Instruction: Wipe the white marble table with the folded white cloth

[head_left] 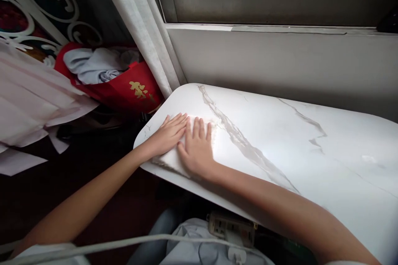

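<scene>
Near the left end of a white marble-patterned table [273,132] lies a pale cloth [172,160], flat on the top. My left hand [168,134] rests palm down on its left part, fingers stretched forward. Beside it, almost touching, my right hand [198,145] presses flat on the cloth with its fingers spread a little. Both hands are open and grip nothing. Much of the cloth is hidden under them; its edges show in front of the hands and to the right.
A red bag [124,87] with grey fabric in it stands left of the table, by a pale curtain [144,29]. A window [280,6] is behind. A white cable [149,239] crosses low in front, near a power strip [231,227]. Pink fabric [34,95] hangs at left.
</scene>
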The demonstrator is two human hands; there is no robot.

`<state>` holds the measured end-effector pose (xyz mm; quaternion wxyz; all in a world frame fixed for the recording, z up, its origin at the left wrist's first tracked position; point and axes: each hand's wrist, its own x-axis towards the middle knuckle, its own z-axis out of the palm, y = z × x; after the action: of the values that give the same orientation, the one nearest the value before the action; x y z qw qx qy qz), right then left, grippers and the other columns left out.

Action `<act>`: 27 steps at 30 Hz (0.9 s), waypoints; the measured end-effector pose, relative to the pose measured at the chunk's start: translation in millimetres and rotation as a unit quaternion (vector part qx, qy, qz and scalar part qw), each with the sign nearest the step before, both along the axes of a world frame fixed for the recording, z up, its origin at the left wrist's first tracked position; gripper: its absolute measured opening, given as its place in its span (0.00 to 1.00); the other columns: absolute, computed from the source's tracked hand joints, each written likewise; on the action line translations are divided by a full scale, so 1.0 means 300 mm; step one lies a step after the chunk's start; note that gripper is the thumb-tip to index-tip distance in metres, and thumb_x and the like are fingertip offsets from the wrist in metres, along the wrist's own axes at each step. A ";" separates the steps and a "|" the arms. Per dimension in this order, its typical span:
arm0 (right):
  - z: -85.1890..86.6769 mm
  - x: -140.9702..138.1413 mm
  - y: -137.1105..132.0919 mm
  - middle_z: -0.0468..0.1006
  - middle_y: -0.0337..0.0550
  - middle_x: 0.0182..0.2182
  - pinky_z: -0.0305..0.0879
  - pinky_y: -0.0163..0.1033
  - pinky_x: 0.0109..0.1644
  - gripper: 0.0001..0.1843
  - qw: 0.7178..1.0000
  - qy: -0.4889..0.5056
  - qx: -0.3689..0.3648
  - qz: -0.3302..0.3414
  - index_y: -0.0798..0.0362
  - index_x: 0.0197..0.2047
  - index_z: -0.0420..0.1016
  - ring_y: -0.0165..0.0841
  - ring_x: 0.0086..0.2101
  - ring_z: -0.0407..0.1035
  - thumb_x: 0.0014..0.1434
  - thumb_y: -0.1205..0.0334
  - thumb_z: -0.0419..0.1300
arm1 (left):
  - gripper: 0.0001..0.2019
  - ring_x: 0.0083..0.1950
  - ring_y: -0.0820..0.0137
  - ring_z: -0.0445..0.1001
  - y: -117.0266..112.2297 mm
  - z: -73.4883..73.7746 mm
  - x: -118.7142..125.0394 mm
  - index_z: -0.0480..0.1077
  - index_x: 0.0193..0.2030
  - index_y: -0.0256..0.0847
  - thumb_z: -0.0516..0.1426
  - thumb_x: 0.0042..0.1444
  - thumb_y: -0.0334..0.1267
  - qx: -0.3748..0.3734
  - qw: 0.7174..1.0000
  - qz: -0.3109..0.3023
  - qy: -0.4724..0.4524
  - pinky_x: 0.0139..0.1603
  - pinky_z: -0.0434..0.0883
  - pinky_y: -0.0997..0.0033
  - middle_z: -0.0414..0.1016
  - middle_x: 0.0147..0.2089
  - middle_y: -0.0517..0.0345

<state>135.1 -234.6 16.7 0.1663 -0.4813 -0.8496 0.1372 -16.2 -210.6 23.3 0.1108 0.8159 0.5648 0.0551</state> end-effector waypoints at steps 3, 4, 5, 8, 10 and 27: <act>0.012 -0.101 -0.027 0.44 0.68 0.66 0.22 0.61 0.64 0.37 0.999 0.022 -0.007 0.033 0.72 0.67 0.46 0.53 0.65 0.32 0.63 0.52 0.45 | 0.27 0.71 0.66 0.42 -0.046 -0.013 -0.120 0.51 0.67 0.37 0.34 0.65 0.42 0.021 0.999 0.023 -0.018 0.68 0.42 0.54 0.48 0.70 0.53; 0.012 -0.128 -0.017 0.45 0.68 0.66 0.23 0.61 0.64 0.37 0.999 0.028 -0.006 0.038 0.72 0.67 0.46 0.52 0.65 0.33 0.63 0.52 0.46 | 0.27 0.71 0.66 0.43 -0.042 -0.020 -0.151 0.51 0.67 0.38 0.34 0.65 0.43 0.037 0.999 0.026 -0.023 0.68 0.42 0.54 0.49 0.70 0.53; 0.011 -0.150 0.002 0.45 0.67 0.66 0.23 0.61 0.64 0.37 0.999 0.033 -0.003 0.041 0.71 0.67 0.46 0.52 0.65 0.33 0.63 0.52 0.46 | 0.27 0.70 0.66 0.44 -0.027 -0.028 -0.177 0.52 0.67 0.38 0.34 0.66 0.44 0.052 0.998 0.029 -0.026 0.68 0.42 0.54 0.50 0.70 0.53; -0.003 -0.198 0.109 0.46 0.65 0.66 0.24 0.57 0.65 0.36 0.999 0.042 0.011 0.030 0.71 0.67 0.46 0.49 0.65 0.36 0.63 0.53 0.45 | 0.27 0.70 0.67 0.47 0.079 -0.049 -0.223 0.54 0.66 0.39 0.34 0.65 0.44 0.082 0.995 0.040 -0.037 0.68 0.43 0.55 0.53 0.69 0.54; -0.016 -0.216 0.206 0.47 0.64 0.66 0.24 0.55 0.66 0.36 0.999 0.041 0.024 0.007 0.70 0.67 0.46 0.47 0.65 0.37 0.63 0.54 0.44 | 0.26 0.69 0.67 0.48 0.189 -0.055 -0.229 0.56 0.65 0.40 0.35 0.65 0.45 0.093 0.994 0.046 -0.045 0.68 0.44 0.56 0.54 0.68 0.55; -0.056 -0.032 0.661 0.50 0.60 0.66 0.29 0.52 0.66 0.34 0.992 -0.031 0.077 -0.097 0.66 0.67 0.49 0.43 0.65 0.41 0.64 0.53 0.42 | 0.24 0.70 0.68 0.44 0.692 -0.052 0.015 0.51 0.67 0.36 0.36 0.67 0.39 0.078 0.997 -0.003 0.001 0.68 0.42 0.58 0.48 0.70 0.51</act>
<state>125.4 -36.4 -0.1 0.1892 -0.5515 -0.8114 0.0398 -11.7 -2.9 7.6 0.0466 0.8239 0.5564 0.0975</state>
